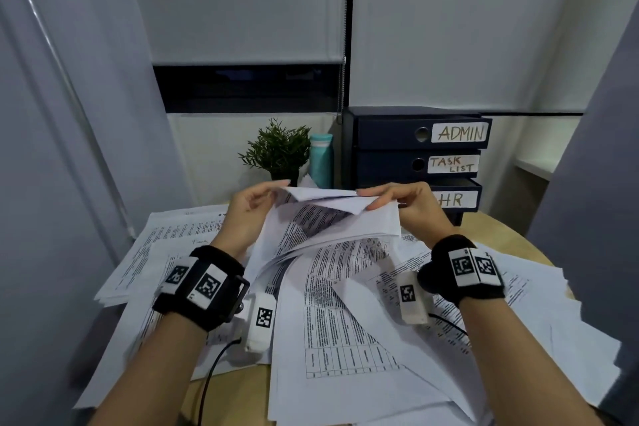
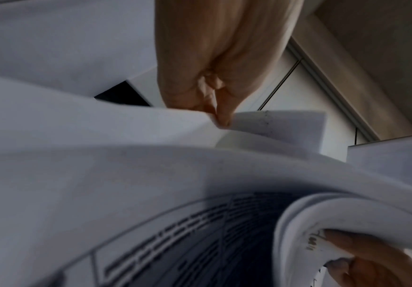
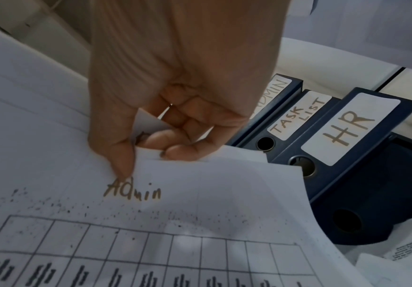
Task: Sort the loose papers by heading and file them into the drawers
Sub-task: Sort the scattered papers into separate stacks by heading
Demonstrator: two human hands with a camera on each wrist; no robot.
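Both hands hold a small bundle of printed sheets (image 1: 328, 218) raised over the desk. My left hand (image 1: 256, 204) pinches its top left edge, and my right hand (image 1: 390, 199) pinches the top right edge. In the right wrist view the thumb and fingers (image 3: 156, 139) pinch a sheet (image 3: 200, 194) headed "Admin" in handwriting. The left wrist view shows my left fingertips (image 2: 221, 118) pinching curled sheets (image 2: 102, 155). A dark blue drawer unit (image 1: 397, 162) stands behind, with drawers labelled ADMIN (image 1: 461, 132), TASK LIST (image 1: 453, 163) and HR (image 1: 453, 200).
Loose printed papers (image 1: 363, 322) cover the round wooden table (image 1: 498, 228). A small potted plant (image 1: 278, 149) and a teal bottle (image 1: 321, 159) stand at the back, left of the drawers. Grey partitions close in on both sides.
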